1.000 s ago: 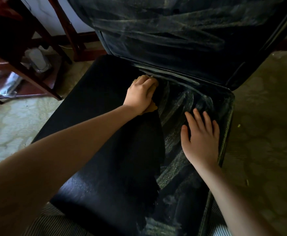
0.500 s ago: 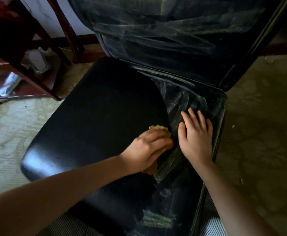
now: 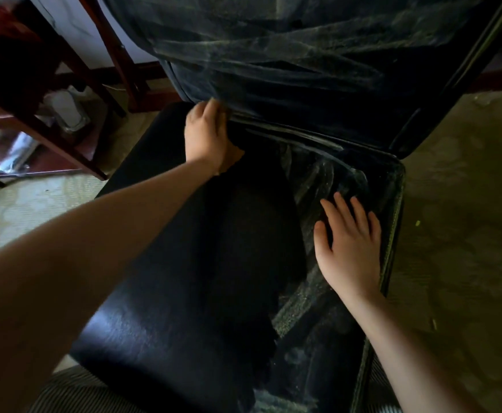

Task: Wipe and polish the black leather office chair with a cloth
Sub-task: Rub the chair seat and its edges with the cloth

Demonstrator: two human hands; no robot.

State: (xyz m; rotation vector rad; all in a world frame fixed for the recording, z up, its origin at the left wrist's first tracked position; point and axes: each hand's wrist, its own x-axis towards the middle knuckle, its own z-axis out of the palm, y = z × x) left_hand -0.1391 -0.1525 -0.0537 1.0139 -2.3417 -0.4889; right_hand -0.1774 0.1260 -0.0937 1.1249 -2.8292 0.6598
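The black leather chair seat (image 3: 184, 293) fills the middle of the view. Its left part is dark and shiny, while the right part (image 3: 327, 338) shows grey dusty streaks. The backrest (image 3: 303, 55) rises behind, also streaked with dust. My left hand (image 3: 205, 135) is at the back of the seat by the crease under the backrest, its fingers curled over the tan cloth (image 3: 236, 156). Only a small edge of the cloth shows by the heel of that hand. My right hand (image 3: 348, 242) lies flat with spread fingers on the dusty right side of the seat.
Dark red wooden furniture legs (image 3: 65, 138) stand at the left, with a pale plastic container (image 3: 65, 110) behind them. Patterned floor covering (image 3: 458, 234) lies on both sides of the chair. Striped fabric (image 3: 65, 391) shows at the bottom edge.
My left hand has swept the cloth from mid-seat beside the right hand up to the back-left of the seat by the crease. The right hand has stayed flat in place.
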